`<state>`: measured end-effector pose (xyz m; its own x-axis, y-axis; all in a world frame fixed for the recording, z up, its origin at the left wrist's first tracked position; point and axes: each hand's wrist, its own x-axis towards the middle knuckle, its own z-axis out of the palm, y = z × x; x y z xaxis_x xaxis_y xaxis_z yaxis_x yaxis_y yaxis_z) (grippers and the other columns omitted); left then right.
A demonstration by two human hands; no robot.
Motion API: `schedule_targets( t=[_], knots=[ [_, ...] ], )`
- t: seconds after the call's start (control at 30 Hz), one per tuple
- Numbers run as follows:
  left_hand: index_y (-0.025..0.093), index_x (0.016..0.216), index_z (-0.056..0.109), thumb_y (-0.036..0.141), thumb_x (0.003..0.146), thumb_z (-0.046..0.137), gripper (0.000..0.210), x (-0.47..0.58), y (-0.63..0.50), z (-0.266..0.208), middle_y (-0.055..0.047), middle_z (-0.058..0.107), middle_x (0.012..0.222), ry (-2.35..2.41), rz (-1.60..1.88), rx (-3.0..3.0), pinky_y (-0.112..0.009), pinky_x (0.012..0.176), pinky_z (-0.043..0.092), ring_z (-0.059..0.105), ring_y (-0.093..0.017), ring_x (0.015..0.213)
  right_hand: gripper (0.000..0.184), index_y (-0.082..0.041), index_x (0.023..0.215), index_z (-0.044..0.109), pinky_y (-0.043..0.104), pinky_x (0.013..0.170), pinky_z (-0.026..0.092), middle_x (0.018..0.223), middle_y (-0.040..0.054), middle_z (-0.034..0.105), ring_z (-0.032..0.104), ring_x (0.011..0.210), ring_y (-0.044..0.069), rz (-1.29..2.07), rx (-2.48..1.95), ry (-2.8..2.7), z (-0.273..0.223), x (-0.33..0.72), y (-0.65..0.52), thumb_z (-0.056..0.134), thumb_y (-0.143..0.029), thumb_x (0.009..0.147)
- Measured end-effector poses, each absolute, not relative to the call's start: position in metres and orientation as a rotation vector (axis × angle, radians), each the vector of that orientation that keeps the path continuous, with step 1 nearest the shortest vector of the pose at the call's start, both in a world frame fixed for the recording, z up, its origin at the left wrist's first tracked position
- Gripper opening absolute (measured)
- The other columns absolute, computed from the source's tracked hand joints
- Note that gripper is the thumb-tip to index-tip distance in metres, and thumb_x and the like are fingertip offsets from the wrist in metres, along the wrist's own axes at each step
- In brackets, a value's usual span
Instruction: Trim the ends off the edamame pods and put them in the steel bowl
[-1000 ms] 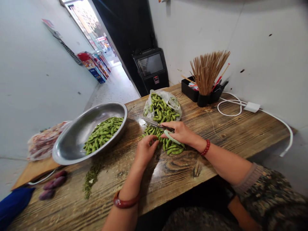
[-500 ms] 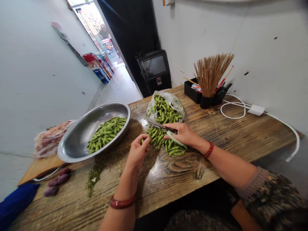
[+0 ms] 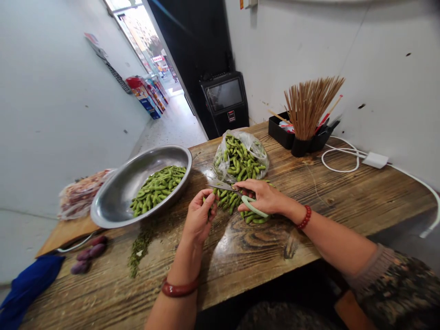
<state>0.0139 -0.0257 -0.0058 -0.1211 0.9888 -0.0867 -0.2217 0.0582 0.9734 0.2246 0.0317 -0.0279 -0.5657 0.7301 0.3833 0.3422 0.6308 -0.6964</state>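
My right hand (image 3: pixel 263 197) grips scissors (image 3: pixel 252 207) with pale green handles, their blades pointing left toward my other hand. Pinched in my left hand (image 3: pixel 201 213) is a green edamame pod, mostly hidden by the fingers. Beneath and beside the scissors lies a loose pile of edamame pods (image 3: pixel 227 201) on the wooden table. Just behind the pile sits an open clear plastic bag (image 3: pixel 260 158) full of more pods. To the left, a wide metal basin (image 3: pixel 113 201) leans at a tilt with a heap of pods in it.
Trimmed bits (image 3: pixel 139 252) lie in front of the basin, near several purple-red fruits (image 3: pixel 90 253) and a blue cloth (image 3: pixel 30 284). A bagged item (image 3: pixel 80 195) rests at the far left. Skewers (image 3: pixel 311 107) stand in a black holder at the back right, beside a white cable (image 3: pixel 376 160).
The scissor blades have moved closer to my left hand, and the green handles are more visible. The whole view has shifted slightly, so things sit further right.
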Motion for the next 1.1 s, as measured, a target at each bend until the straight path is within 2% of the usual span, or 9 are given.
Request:
schedule_targets(
  t=[0.13,0.47,0.87,1.0,1.1],
  knots=[
    [0.018,0.085,0.059,0.035,0.071,0.075,0.027,0.0131,-0.0254,-0.0078,0.003,0.058,0.075,1.185,1.347,0.914,-0.014,0.037,0.024,0.040,-0.002,0.045,0.065,-0.018,0.123,0.059,0.028,0.070,0.047,0.091,0.0043,0.062,0.057,0.075,0.015,0.712,-0.830,-2.222,-0.0288,0.2248,0.0305,0.081,-0.042,0.066],
    [0.018,0.080,0.057,0.036,0.071,0.075,0.027,0.0175,-0.0260,-0.0090,0.008,0.042,0.052,1.224,1.293,0.996,-0.015,0.039,0.022,0.035,-0.004,0.042,0.063,-0.015,0.120,0.061,0.027,0.067,0.048,0.089,0.0055,0.064,0.057,0.072,0.015,0.738,-0.780,-2.208,-0.0278,0.2242,0.0287,0.080,-0.042,0.067],
    [0.016,0.075,0.057,0.029,0.067,0.078,0.026,0.0197,-0.0264,-0.0079,0.008,0.041,0.050,1.228,1.299,1.024,-0.015,0.040,0.023,0.033,-0.003,0.041,0.050,-0.017,0.113,0.067,0.024,0.065,0.047,0.085,0.0058,0.069,0.060,0.070,0.015,0.713,-0.745,-2.193,-0.0336,0.2244,0.0317,0.077,-0.042,0.071],
    [0.017,0.077,0.055,0.029,0.068,0.077,0.026,0.0175,-0.0262,-0.0080,0.009,0.041,0.050,1.231,1.328,0.974,-0.014,0.039,0.021,0.032,-0.003,0.040,0.046,-0.016,0.110,0.069,0.026,0.070,0.049,0.092,0.0068,0.072,0.065,0.077,0.017,0.761,-0.781,-2.153,-0.0355,0.2234,0.0328,0.076,-0.041,0.072],
    [0.018,0.083,0.056,0.030,0.070,0.075,0.026,0.0139,-0.0252,-0.0067,0.007,0.048,0.056,1.186,1.360,0.892,-0.013,0.038,0.021,0.035,-0.003,0.041,0.049,-0.015,0.113,0.067,0.028,0.076,0.049,0.099,0.0080,0.071,0.065,0.084,0.019,0.783,-0.814,-2.098,-0.0338,0.2231,0.0329,0.077,-0.039,0.072]
  ],
)
